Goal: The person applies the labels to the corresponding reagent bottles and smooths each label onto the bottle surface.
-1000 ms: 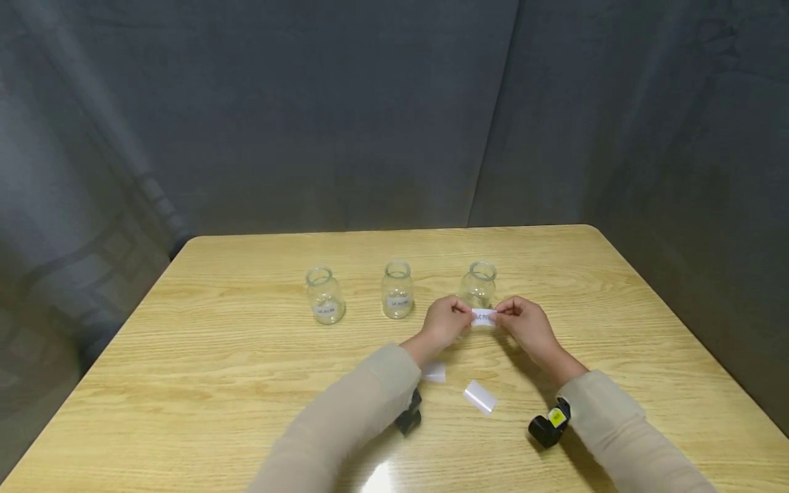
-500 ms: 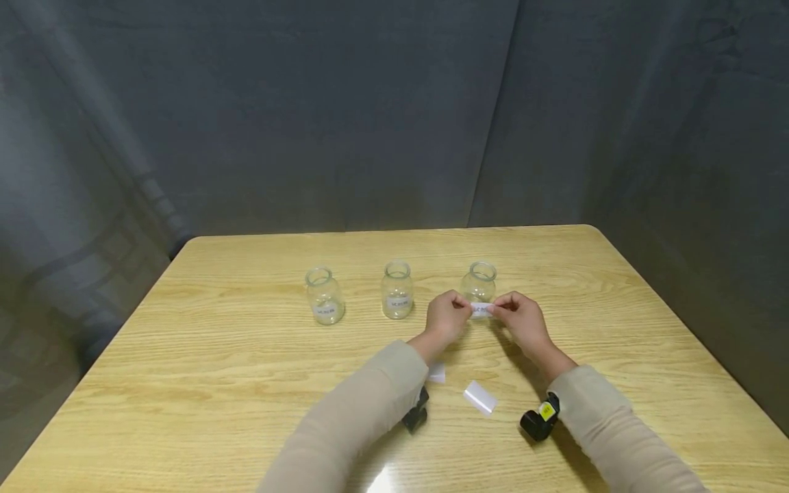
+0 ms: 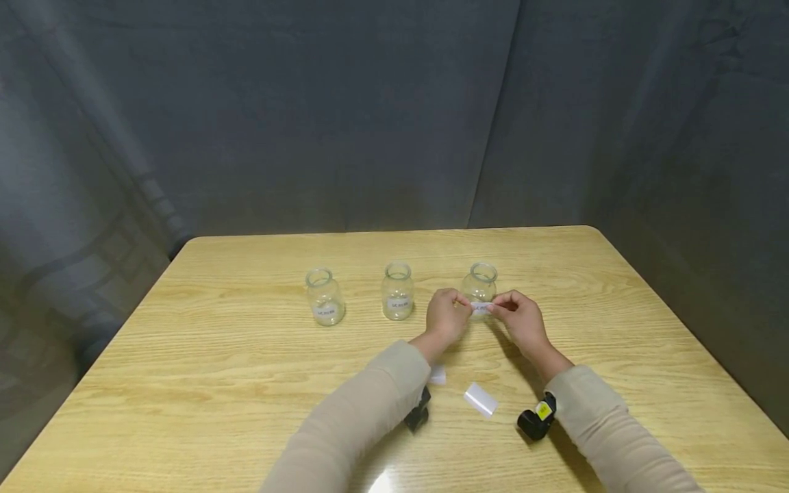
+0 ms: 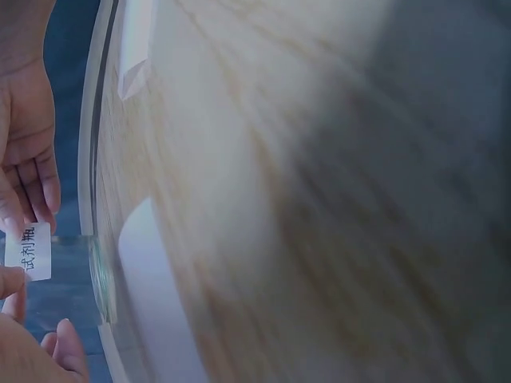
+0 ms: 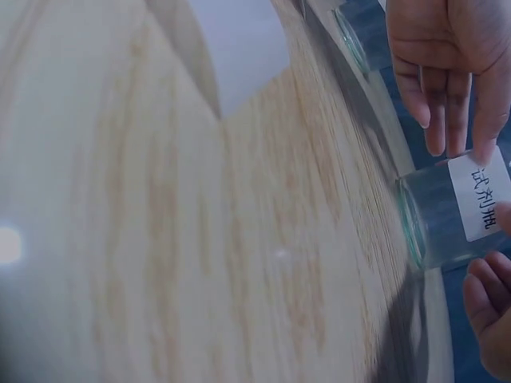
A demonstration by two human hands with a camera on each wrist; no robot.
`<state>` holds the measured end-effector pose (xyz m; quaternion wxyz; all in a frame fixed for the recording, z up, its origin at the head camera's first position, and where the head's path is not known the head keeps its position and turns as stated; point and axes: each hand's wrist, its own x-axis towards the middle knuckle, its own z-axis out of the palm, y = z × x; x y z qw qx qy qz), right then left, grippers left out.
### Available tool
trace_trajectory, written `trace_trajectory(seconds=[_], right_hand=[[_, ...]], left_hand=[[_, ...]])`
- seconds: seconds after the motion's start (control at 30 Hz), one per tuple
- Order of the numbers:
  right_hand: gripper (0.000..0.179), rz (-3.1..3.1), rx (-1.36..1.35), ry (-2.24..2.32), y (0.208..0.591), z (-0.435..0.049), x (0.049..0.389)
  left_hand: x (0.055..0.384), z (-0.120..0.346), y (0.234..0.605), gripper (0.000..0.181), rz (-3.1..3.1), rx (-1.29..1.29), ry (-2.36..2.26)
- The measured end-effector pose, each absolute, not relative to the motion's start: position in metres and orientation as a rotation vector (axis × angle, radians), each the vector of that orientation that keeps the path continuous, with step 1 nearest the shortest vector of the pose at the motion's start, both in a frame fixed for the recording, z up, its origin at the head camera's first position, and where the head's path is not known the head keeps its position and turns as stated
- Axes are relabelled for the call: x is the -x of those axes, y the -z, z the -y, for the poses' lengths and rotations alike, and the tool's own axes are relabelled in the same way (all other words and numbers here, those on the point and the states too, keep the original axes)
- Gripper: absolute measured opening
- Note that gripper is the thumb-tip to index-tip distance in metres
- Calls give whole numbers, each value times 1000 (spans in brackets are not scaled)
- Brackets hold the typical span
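In the head view a white label [image 3: 481, 309] with printed dark characters lies at the front of the right-hand glass jar [image 3: 481, 279]. My left hand [image 3: 448, 318] pinches the label's left end, and my right hand [image 3: 520, 320] pinches its right end. The right wrist view shows the label [image 5: 479, 195] flat against the jar's wall [image 5: 435, 215], with a thumb tip at each end. Two more glass jars stand upright to the left, the middle jar [image 3: 397, 291] and the left jar [image 3: 324, 296], each bearing a similar label.
A white slip of backing paper [image 3: 481, 399] lies on the wooden table [image 3: 246, 383] in front of the hands. Another white slip [image 3: 437, 374] is partly covered by the left forearm. Black wrist cameras, such as the right one [image 3: 535, 423], hang below the sleeves.
Both hands have moved slightly away from me with the label, bringing it up to the front of the right-hand jar. Over the last half second they have barely moved.
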<state>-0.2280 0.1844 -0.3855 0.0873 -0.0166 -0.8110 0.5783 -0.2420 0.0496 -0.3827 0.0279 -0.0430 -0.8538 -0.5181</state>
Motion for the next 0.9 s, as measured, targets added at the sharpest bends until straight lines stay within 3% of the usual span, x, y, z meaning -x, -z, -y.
trace_trajectory(seconds=[0.63,0.9], right_hand=[[17,2542,10,-1431,387,-187,234],[46,2574,-128,-1505,388,-195,239]], left_hand=[[250,-46,379,7,2677,147,1642],[259,-38,385,15,2689,292,1627]])
